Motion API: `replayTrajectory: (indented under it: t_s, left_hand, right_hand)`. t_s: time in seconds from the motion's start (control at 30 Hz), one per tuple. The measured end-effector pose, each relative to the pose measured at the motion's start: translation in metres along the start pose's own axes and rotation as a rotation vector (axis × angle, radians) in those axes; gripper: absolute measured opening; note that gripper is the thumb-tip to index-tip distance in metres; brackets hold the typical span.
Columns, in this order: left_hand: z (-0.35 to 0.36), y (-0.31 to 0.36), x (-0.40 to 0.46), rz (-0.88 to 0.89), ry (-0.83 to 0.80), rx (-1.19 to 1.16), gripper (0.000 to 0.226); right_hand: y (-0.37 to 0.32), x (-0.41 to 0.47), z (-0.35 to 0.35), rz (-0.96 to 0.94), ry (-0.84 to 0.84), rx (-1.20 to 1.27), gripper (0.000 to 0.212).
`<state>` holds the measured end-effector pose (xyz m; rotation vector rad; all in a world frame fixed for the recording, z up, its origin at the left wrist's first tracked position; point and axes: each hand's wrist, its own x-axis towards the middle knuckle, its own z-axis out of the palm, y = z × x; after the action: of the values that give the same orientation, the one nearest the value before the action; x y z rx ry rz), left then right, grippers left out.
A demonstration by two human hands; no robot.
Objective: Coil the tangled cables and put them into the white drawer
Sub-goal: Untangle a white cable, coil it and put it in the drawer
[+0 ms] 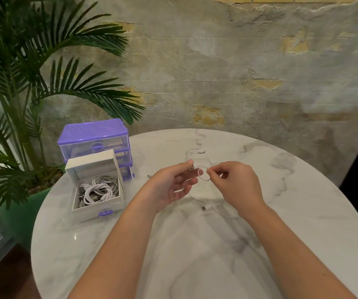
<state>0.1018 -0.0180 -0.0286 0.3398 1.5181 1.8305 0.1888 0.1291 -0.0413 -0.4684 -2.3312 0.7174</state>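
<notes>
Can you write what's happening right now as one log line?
step: coiling white cable | left hand: holds cable | right hand: pinches loop | white drawer: open, coiled cables inside

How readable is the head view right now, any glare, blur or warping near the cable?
Head view: white cable nearly blends into the pale marble table; left hand and right hand are slightly soft; a small glare spot shows near the white drawer; wide-angle bending curves the edges.
</notes>
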Motion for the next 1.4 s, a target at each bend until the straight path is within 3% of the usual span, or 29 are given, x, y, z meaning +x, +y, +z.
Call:
replayTrajectory:
  t_s: [0.1, 0.27, 0.43, 0.8, 1.0, 1.13, 1.4]
  left_hand:
    - [-0.001, -0.002, 0.0, 0.032, -0.027, 0.045, 0.022]
    - [-0.001, -0.005, 0.002, 0.213, 0.043, 0.05, 0.024]
    - [-0.002, -0.007, 0.005, 0.264, 0.084, 0.089, 0.02]
    - [-0.003, -0.006, 0.004, 0.28, 0.099, 0.265, 0.016]
    - [-0.001, -0.007, 0.006, 0.239, 0.102, 0.219, 0.025]
    - [-0.005, -0.009, 0.005, 0.229, 0.071, 0.192, 0.017]
    - [-0.002, -0.006, 0.004, 0.307, 0.024, 0.128, 0.02]
  right_hand:
    - [0.002, 0.0, 0.002, -0.051, 0.005, -0.096, 0.014]
    - [0.001, 0.002, 0.004, 0.186, -0.072, 0.46, 0.013]
    - [-0.004, 0.001, 0.004, 0.221, -0.142, 0.65, 0.015]
    - [-0.011, -0.003, 0.004, 0.162, -0.107, 0.622, 0.01]
    - [-0.008, -0.004, 0.007, 0.125, -0.069, 0.487, 0.012]
    - [-0.006, -0.005, 0.008, 0.097, -0.067, 0.406, 0.012]
    - [-0.005, -0.002, 0.004, 0.087, -0.017, 0.497, 0.01]
